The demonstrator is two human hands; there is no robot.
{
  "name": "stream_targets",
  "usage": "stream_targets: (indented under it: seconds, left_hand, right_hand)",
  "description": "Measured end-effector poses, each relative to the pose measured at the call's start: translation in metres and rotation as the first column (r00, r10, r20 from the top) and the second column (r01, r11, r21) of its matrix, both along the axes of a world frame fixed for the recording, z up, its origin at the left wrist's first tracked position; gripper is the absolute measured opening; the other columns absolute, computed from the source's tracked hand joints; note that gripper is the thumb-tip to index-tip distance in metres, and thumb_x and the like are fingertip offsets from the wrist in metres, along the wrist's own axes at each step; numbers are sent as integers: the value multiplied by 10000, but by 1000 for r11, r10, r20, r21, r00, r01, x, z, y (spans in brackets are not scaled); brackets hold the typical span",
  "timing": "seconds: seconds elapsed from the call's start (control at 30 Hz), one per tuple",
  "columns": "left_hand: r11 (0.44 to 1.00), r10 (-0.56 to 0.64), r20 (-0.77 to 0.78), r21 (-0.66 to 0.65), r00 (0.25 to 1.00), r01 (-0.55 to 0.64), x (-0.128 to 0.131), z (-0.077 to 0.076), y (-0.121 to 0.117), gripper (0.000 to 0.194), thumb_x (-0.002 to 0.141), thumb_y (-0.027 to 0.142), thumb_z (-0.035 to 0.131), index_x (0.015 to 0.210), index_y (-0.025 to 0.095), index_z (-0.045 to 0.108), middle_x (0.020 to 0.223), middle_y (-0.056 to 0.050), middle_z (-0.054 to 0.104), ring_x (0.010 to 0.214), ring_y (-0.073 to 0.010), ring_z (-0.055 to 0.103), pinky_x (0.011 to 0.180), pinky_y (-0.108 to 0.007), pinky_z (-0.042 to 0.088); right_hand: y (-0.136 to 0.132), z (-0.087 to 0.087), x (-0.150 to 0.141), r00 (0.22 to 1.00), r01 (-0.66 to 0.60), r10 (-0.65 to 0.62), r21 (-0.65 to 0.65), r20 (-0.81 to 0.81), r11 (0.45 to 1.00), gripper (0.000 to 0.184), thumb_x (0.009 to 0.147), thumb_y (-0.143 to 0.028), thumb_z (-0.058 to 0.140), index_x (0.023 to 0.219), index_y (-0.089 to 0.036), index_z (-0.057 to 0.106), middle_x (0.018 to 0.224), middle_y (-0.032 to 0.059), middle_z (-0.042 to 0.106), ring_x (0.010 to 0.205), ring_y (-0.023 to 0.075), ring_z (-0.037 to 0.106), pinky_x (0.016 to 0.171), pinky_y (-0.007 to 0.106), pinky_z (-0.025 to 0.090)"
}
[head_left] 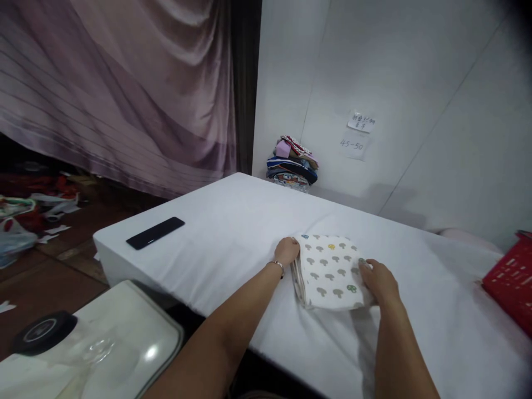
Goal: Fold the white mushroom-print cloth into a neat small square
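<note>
A folded white cloth (328,271) printed with grey, yellow, green and blue mushrooms lies on the white-covered table (233,238). Its layers show along the left edge. My left hand (287,250), with a bracelet on the wrist, grips the cloth's upper left edge, fingers closed round it. On the opposite side my right hand (377,280) pinches the right edge, thumb on top and the other fingers partly hidden.
A black phone-like slab (155,233) lies on the table's left part. Folded clothes (293,163) are stacked by the wall. A red plastic basket (511,280) stands at the right edge. Near left sits a pale glossy surface with a black round object (45,331).
</note>
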State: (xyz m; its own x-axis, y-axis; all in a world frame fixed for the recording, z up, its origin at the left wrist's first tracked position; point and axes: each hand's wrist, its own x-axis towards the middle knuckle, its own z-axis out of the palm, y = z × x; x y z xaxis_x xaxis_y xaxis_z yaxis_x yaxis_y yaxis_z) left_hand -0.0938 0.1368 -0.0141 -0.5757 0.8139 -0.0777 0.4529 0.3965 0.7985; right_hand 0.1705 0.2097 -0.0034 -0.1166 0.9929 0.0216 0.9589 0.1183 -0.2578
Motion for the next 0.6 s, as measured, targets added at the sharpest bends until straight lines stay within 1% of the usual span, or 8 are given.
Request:
stream_targets:
  seconds: [0.07, 0.17, 0.23, 0.37, 0.5, 0.6]
  left_hand:
    - [1000, 7, 37, 17, 999, -7, -3, 1, 1, 120, 664, 224, 541, 576, 171, 603, 629, -38, 633, 607, -163, 570, 528, -242, 356]
    - [997, 53, 75, 61, 996, -57, -10, -1, 1, 120, 687, 244, 532, 639, 166, 609, 684, -34, 643, 642, -146, 570, 538, -224, 359]
    - [993, 89, 97, 68, 991, -96, -13, -4, -1, 112, 685, 250, 546, 673, 161, 612, 715, -44, 650, 673, -151, 576, 556, -225, 363]
    - [987, 138, 142, 63, 980, -148, -15, -10, 0, 74, 649, 216, 588, 686, 154, 604, 726, -57, 652, 706, -166, 583, 587, -237, 369]
    - [977, 172, 204, 93, 964, -194, -13, -9, 6, 155, 634, 196, 619, 785, 160, 609, 798, -31, 660, 744, -148, 586, 613, -220, 378]
    - [969, 188, 254, 108, 949, -221, -13, -8, 10, 191, 656, 226, 626, 832, 151, 615, 771, -27, 653, 728, -149, 591, 602, -224, 381]
  right_hand:
    - [3, -5, 1, 1000, -5, 5, -28, -8, 1000, 503, 840, -462, 382, 1222, -173, 539, 1143, 127, 616, 1028, 263, 578, 843, 364, 437]
    - [7, -12, 1, 1000, 4, -5, -41, -29, 999, 533, 824, -486, 422, 1256, -187, 512, 1141, 119, 621, 1023, 247, 585, 849, 353, 442]
    - [8, -14, 1, 999, 6, -8, -49, -39, 999, 539, 820, -494, 433, 1264, -196, 505, 1140, 115, 622, 1024, 245, 585, 854, 354, 442]
    - [8, -16, 1, 999, 0, -2, -58, -44, 998, 532, 829, -495, 416, 1267, -205, 499, 1145, 103, 620, 1048, 244, 575, 875, 355, 434]
    - [8, -16, 0, 1000, 0, -2, -72, -25, 997, 544, 842, -487, 387, 1286, -187, 479, 1155, 112, 611, 1070, 254, 564, 890, 363, 426]
    - [7, -14, -2, 1000, 0, 0, -96, -4, 995, 572, 851, -485, 353, 1314, -162, 447, 1195, 131, 585, 1083, 271, 554, 889, 376, 426]
